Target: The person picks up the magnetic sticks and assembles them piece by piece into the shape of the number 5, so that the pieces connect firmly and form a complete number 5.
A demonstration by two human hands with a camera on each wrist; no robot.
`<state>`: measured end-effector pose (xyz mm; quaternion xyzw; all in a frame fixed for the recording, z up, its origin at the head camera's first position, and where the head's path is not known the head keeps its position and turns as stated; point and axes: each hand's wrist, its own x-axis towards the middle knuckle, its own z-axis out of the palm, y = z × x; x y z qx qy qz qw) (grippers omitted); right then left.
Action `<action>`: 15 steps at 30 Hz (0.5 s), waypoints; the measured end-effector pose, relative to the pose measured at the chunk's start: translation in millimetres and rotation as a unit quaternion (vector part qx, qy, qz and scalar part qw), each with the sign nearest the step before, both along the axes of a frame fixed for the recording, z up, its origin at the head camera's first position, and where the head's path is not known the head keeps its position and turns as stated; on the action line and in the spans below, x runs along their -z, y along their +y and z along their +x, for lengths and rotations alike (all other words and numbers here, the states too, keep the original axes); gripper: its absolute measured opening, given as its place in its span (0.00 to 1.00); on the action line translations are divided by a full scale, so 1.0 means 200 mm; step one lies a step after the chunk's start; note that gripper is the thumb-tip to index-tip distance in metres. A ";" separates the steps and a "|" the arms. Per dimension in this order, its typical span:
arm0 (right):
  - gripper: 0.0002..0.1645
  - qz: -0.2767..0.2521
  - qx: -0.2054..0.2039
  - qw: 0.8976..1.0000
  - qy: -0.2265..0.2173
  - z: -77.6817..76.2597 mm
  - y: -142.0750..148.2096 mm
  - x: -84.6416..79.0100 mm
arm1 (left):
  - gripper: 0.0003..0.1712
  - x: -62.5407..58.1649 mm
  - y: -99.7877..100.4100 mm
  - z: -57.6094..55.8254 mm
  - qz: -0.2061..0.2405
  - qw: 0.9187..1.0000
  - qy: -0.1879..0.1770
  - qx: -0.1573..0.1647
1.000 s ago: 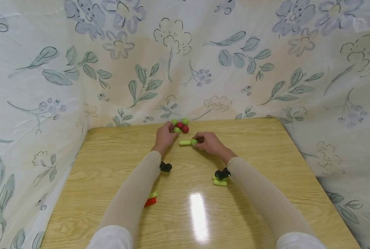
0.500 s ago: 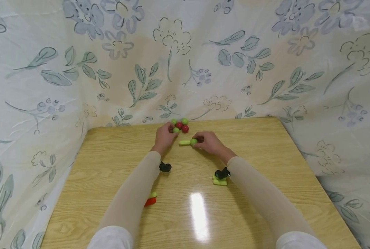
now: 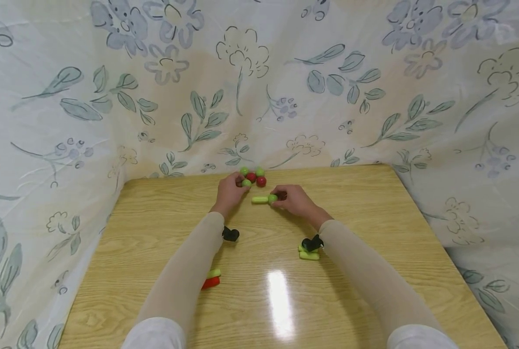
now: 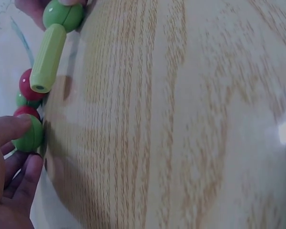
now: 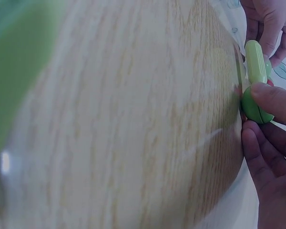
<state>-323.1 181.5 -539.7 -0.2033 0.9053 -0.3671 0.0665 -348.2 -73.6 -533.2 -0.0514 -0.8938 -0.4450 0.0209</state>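
Note:
Near the table's back edge, my left hand (image 3: pixel 229 193) pinches a green ball (image 4: pixel 29 137) between thumb and fingers, beside a small group of balls. My right hand (image 3: pixel 297 200) grips another green ball (image 5: pixel 255 106) that has a pale green ridged handle (image 3: pixel 259 199) pointing left from it, like a small maraca. In the left wrist view the handle's free end shows a small dark hole. The handle lies to the right of and nearer than the left hand's ball. Two red balls (image 3: pixel 261 181) and two other green balls (image 3: pixel 244 171) sit at the back edge.
Pale green handles (image 3: pixel 309 255) lie under the right wrist's black camera mount (image 3: pixel 311 243). A red handle (image 3: pixel 211 282) and a pale green one (image 3: pixel 213 273) are partly hidden by the left forearm. Floral cloth (image 3: pixel 259 116) rises behind the wooden table (image 3: pixel 355 203).
The left hand and its green ball have shifted very slightly left, away from the nearer red ball. My right hand keeps its grip in the same place.

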 end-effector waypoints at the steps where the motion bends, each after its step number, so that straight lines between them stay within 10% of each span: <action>1: 0.15 0.002 0.001 1.000 -0.001 0.00 0.00 0.00 | 0.14 0.00 0.00 0.00 -0.001 1.000 -0.002 0.001; 15: 0.15 0.010 0.004 1.000 0.000 0.00 0.00 0.00 | 0.13 0.01 -0.03 -0.01 -0.006 1.000 0.000 0.014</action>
